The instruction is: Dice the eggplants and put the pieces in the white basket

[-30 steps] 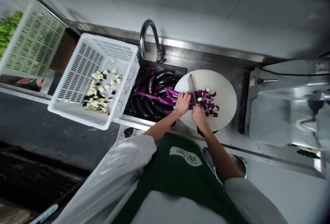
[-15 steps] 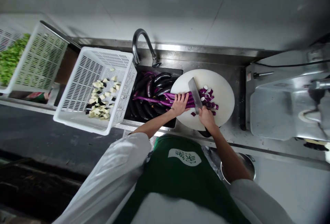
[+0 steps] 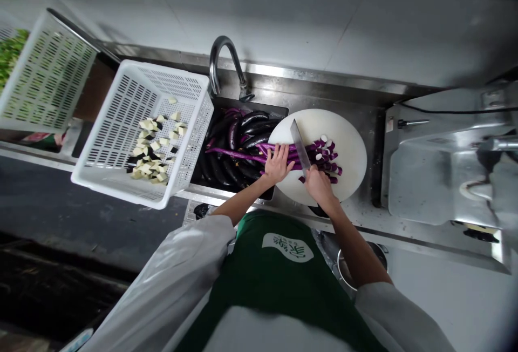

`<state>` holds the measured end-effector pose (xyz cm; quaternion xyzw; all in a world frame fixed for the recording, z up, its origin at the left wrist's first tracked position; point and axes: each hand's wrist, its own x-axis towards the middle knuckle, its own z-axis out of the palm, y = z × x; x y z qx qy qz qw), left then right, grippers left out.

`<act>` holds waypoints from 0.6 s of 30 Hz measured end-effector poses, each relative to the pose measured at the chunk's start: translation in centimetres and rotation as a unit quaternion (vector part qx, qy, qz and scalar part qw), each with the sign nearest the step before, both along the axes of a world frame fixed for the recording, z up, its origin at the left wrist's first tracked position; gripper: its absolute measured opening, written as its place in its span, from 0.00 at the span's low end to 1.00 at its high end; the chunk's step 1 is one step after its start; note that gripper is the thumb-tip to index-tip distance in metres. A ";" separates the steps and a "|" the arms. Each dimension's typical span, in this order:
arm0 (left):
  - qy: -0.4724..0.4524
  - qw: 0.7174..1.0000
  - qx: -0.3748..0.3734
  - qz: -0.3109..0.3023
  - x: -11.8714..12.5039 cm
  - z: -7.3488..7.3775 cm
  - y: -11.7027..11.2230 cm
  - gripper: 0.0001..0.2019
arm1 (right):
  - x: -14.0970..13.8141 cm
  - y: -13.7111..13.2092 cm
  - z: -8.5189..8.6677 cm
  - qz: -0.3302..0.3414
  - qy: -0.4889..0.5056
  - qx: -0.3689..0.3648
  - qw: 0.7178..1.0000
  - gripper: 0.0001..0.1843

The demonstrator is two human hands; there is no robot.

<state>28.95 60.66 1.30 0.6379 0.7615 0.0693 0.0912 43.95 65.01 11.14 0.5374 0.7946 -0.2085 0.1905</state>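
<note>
My left hand (image 3: 277, 163) presses over a bundle of long, slim purple eggplants (image 3: 238, 154), its thumb out to the side. They lie partly on the round white cutting board (image 3: 348, 141) and stick out left over the sink. In my right hand (image 3: 318, 183) is the handle of a cleaver (image 3: 300, 146); its blade stands across the bundle, just right of my left hand. To the blade's right lie cut purple eggplant pieces (image 3: 327, 152), some showing white ends. Whole dark eggplants (image 3: 226, 171) fill the sink beside the board.
Left of the sink, a white plastic basket (image 3: 99, 166) holds pale eggplant chunks (image 3: 149, 167). Another basket (image 3: 48, 76) with chopped greens (image 3: 11, 55) stands farther left. A curved faucet (image 3: 222, 44) rises behind the sink. A metal machine (image 3: 424, 174) stands right of the board.
The cleaver has shifted slightly left along the bundle. My left hand has moved a little left, its thumb now farther out. The whole view has shifted slightly.
</note>
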 end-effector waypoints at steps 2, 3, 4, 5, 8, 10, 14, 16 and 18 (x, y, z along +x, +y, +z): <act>-0.006 1.000 0.001 -0.003 -0.2 -0.1 0.3 0.34 | -0.9 0.5 -1.0 -0.006 0.010 0.001 1.000 0.16; -0.010 1.000 0.000 -0.004 -0.3 -0.1 0.4 0.33 | -1.4 0.8 -1.4 -0.012 0.014 0.002 1.000 0.16; -0.013 1.000 0.001 -0.003 -0.4 -0.2 0.4 0.32 | -1.9 1.2 -1.7 -0.017 0.016 0.003 1.000 0.16; -0.016 1.000 0.005 -0.002 -0.5 -0.2 0.5 0.32 | -2.2 1.5 -1.9 -0.021 0.017 0.005 1.000 0.16; -0.022 0.999 0.034 0.008 -0.6 -0.5 0.4 0.30 | -2.5 2.0 -1.5 -0.018 0.020 0.002 1.000 0.16; -0.027 0.998 0.058 0.014 -0.7 -0.8 0.3 0.28 | -2.1 1.6 -0.6 -0.022 0.017 0.009 1.000 0.16; -0.033 0.994 0.103 0.013 -0.8 -1.4 0.4 0.24 | -0.8 -0.2 1.0 -0.024 0.006 0.025 0.999 0.17; -0.032 0.993 0.114 0.010 -0.9 -1.6 0.5 0.23 | -0.6 -0.9 1.1 -0.013 -0.001 0.006 1.000 0.17; -0.031 0.993 0.116 0.006 -0.9 -1.8 0.6 0.23 | -0.8 -1.0 0.7 -0.007 -0.004 -0.011 1.000 0.16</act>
